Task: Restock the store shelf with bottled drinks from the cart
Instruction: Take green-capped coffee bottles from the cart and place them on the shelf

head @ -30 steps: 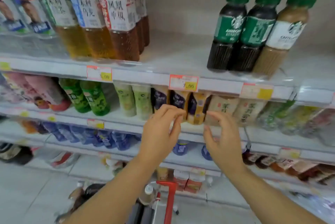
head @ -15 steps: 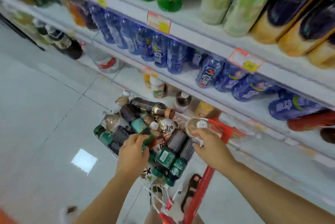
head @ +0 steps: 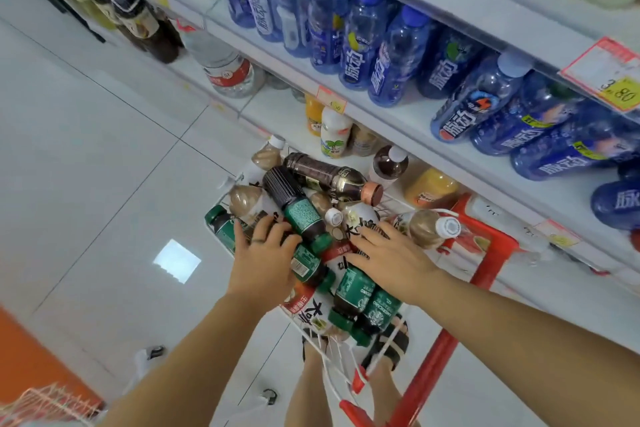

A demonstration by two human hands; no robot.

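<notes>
- Head view: the dark coffee bottles [head: 301, 215] lie heaped crosswise in the cart [head: 491, 246], which stands just below the shelf [head: 408, 123]
- The left hand [head: 265, 262] lies near the cart's left edge, fingers spread wide over green-labelled bottles and curled round none that I can see
- The right hand [head: 389, 258] rests flat toward the right edge, fingers straight, beside a white-capped milk tea bottle [head: 427, 229]
- Full bottles probably weigh a fair bit, and the plastic looks rigid with smooth, slick labels
- Best gripped round the mid-body or the neck under the cap; neighbours may roll when one lifts
</notes>
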